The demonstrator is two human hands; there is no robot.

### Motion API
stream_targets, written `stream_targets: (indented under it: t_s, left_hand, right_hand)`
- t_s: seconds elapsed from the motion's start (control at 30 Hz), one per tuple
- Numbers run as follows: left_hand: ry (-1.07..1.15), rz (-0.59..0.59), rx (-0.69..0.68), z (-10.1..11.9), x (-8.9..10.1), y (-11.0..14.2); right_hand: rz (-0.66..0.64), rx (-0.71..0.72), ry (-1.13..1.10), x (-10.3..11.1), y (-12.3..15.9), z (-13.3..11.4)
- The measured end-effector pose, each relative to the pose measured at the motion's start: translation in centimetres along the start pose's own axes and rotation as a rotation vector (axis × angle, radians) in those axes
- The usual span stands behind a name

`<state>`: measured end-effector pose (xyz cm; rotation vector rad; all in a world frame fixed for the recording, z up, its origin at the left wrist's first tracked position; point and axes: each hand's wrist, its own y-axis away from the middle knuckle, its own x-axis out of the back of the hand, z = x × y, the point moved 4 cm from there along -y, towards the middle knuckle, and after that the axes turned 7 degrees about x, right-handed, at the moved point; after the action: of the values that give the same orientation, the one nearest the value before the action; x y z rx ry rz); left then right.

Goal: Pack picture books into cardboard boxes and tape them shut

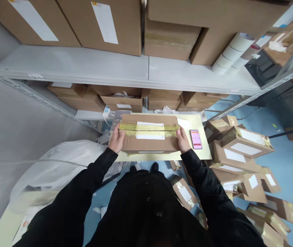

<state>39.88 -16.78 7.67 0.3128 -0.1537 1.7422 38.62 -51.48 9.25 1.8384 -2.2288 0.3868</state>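
A brown cardboard box (150, 145) lies on a small pale yellow table (205, 151). Clear yellowish tape runs along its top seam, over a white label (150, 136). My left hand (117, 139) grips the box's left end, its thumb on the top. At the opposite end my right hand (183, 140) is closed around the edge in the same way. Right of that hand lies a phone (196, 139) with a lit pink screen. A white paper (184, 123) sits behind the box, partly covered by it. The undersides of both hands are hidden.
Ahead, a grey metal shelf (97, 67) carries large cartons (126, 27) and white label rolls (232, 53). Taped boxes (248, 141) are piled on the blue floor to the right. A big white plastic bag (56, 168) bulges at the left. More boxes (184, 192) lie below the table.
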Motion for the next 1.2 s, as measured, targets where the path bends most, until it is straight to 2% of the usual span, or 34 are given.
stream_targets:
  t_s: [0.1, 0.2, 0.37, 0.43, 0.53, 0.6, 0.77, 0.9, 1.1, 1.2]
  left_hand:
    - [0.043, 0.135, 0.074, -0.2, -0.7, -2.0]
    - [0.122, 0.129, 0.131, -1.1, -1.4, -3.5]
    - [0.115, -0.004, 0.055, -1.4, -2.2, -4.2]
    - [0.081, -0.006, 0.047, -1.1, -2.4, -4.3]
    - [0.03, 0.019, 0.023, -0.5, -2.6, -4.0]
    - [0.029, -0.007, 0.014, -0.3, -2.7, -3.6]
    - [0.131, -0.057, 0.055, -0.3, -3.0, -2.7]
    - [0.158, -0.078, 0.089, -0.5, -2.5, -2.1]
    - [0.149, 0.005, 0.09, -1.7, 0.3, -1.3]
    - [0.142, -0.015, 0.092, -1.8, -0.2, -1.8]
  right_hand:
    - [0.072, -0.133, -0.035, -0.3, -0.9, 0.5]
    - [0.084, -0.212, -0.015, -0.3, -1.7, 1.1]
    - [0.032, -0.023, 0.101, -0.4, -2.7, 1.1]
    - [0.011, 0.025, 0.16, -0.7, -3.1, 1.3]
    - [0.007, 0.009, 0.254, -1.0, -2.8, 2.1]
    - [0.024, -0.022, 0.317, -1.0, -1.8, 2.7]
    - [0.023, -0.041, 0.391, -0.2, 0.1, 3.0]
    - [0.003, -0.009, 0.367, -0.2, 0.3, 2.3]
    - [-0.044, -0.013, 0.337, -2.6, -0.5, 1.8]
    - [-0.051, -0.016, 0.347, -2.3, -1.1, 2.4]
